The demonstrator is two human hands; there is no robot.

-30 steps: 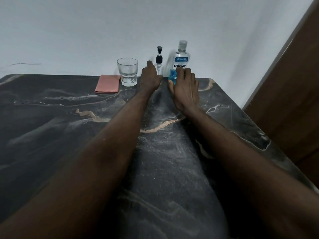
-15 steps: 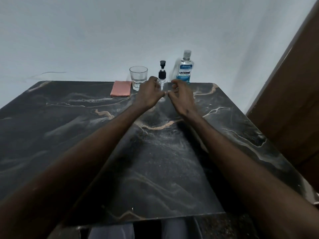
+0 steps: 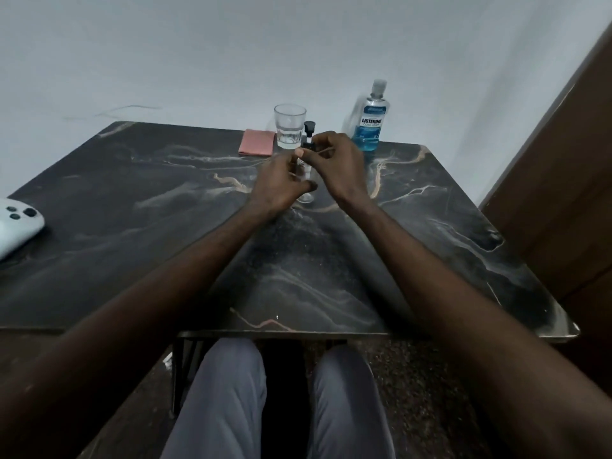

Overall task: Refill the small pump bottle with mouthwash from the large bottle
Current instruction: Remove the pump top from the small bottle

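The small clear pump bottle (image 3: 307, 180) with a black pump head stands on the dark marble table (image 3: 165, 200), toward the middle. My left hand (image 3: 281, 183) wraps around its body. My right hand (image 3: 337, 164) pinches the black collar just under the pump head. The bottle's lower body is mostly hidden by my fingers. The large mouthwash bottle (image 3: 369, 124), part full of blue liquid with its cap on, stands at the table's back edge by the wall, to the right of both hands and untouched.
A drinking glass (image 3: 289, 127) with a little water stands at the back, just behind the pump bottle. A pink folded cloth (image 3: 257, 146) lies left of it. A white controller (image 3: 16, 226) rests at the left edge. A brown wooden panel (image 3: 563, 193) borders the right.
The pump bottle has been pulled from the back edge toward the table's middle. My right hand left the large bottle and came onto the pump collar. The camera view has tilted down.
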